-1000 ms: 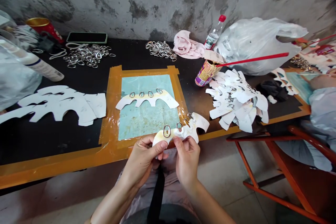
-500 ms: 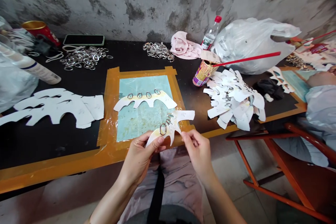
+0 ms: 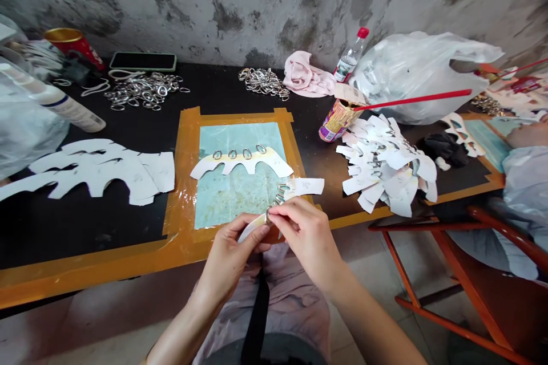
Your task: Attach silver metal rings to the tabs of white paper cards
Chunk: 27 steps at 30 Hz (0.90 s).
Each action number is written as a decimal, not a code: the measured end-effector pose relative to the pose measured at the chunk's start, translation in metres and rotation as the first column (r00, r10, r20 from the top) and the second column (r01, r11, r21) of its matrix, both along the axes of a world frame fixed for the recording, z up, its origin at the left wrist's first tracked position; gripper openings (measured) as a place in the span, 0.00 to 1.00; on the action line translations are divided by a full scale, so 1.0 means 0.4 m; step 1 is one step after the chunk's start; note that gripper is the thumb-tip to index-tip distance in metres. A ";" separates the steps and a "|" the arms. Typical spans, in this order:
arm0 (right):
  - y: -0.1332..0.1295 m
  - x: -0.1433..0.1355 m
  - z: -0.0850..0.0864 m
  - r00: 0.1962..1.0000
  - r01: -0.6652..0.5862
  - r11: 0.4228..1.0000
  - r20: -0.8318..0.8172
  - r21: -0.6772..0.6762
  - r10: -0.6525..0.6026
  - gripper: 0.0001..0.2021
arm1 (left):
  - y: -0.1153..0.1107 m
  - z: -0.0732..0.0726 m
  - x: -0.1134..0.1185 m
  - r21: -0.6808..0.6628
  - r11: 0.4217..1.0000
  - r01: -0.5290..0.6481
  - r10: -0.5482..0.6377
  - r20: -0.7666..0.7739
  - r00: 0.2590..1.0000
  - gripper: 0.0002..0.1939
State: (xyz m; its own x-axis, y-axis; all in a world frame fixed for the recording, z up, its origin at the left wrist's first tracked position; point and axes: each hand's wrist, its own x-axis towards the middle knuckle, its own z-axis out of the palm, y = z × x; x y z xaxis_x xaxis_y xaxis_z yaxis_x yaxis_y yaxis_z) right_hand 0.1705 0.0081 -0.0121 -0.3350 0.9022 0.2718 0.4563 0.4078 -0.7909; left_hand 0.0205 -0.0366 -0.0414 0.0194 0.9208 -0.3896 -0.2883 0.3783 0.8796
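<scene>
A white strip [image 3: 306, 185] with a cut-out shape is held aloft, its near end pinched in the left hand [image 3: 233, 248], its middle hidden behind the right hand [image 3: 312, 239] and its blunt far end pointed rightward. A metal ring [image 3: 268, 214] near the gripped end is touched by the right fingertips; farther along, more silvery rings [image 3: 282, 187] are seen nearly edge-on, closely spaced along the strip.

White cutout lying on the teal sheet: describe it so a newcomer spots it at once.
On the black table, brown tape frames a teal sheet. Across that sheet lies a white cutout with four metal rings along its far edge, untouched, unlike the hand-held cutout.
</scene>
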 end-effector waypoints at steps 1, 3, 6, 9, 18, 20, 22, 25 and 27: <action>0.007 0.003 0.004 1.000 -0.013 0.999 -0.004 -0.040 0.013 0.04 | 0.001 0.001 -0.001 0.002 1.000 0.011 -0.011 -0.012 1.000 0.12; 0.023 0.008 0.013 0.998 -0.062 0.992 0.001 -0.113 0.063 0.04 | 0.002 0.004 -0.002 0.008 0.999 0.034 -0.034 -0.037 0.999 0.13; 0.047 0.012 0.021 0.985 -0.150 0.973 0.060 -0.173 0.163 0.04 | -0.001 0.015 -0.007 -0.018 0.997 0.074 -0.075 -0.100 0.992 0.16; 0.059 -0.007 0.010 0.961 -0.180 0.967 0.180 -0.179 0.212 0.03 | -0.014 0.033 -0.033 -0.056 0.983 0.172 -0.181 -0.264 0.947 0.18; 0.059 -0.102 -0.045 0.712 -0.350 0.931 0.619 -0.098 0.333 0.09 | -0.021 -0.015 -0.126 0.378 0.885 0.273 0.211 -0.847 0.488 0.21; 0.061 -0.100 -0.056 0.695 -0.377 0.925 0.647 -0.046 0.315 0.09 | -0.010 -0.035 -0.117 0.374 0.896 0.238 0.202 -0.822 0.532 0.22; 0.059 -0.095 -0.067 0.682 -0.397 0.918 0.670 0.002 0.294 0.08 | -0.001 -0.047 -0.109 0.374 0.901 0.221 0.212 -0.822 0.529 0.22; 0.048 -0.090 -0.079 0.688 -0.402 0.913 0.681 0.072 0.250 0.07 | 0.004 -0.049 -0.107 0.402 0.880 0.254 0.234 -0.831 0.504 0.23; 0.041 -0.092 -0.082 0.713 -0.401 0.909 0.663 0.117 0.229 0.06 | 0.003 -0.044 -0.110 0.419 0.854 0.306 0.253 -0.851 0.460 0.22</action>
State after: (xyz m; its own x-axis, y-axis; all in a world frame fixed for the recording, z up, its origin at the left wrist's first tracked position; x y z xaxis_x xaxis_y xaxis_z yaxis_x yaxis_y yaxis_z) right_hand 0.1338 0.0244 -0.0450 -0.7568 0.6483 0.0841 0.6172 0.7509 -0.2349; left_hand -0.0236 -0.0355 -0.0591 -0.0335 0.9685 0.2466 0.7161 -0.1489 0.6819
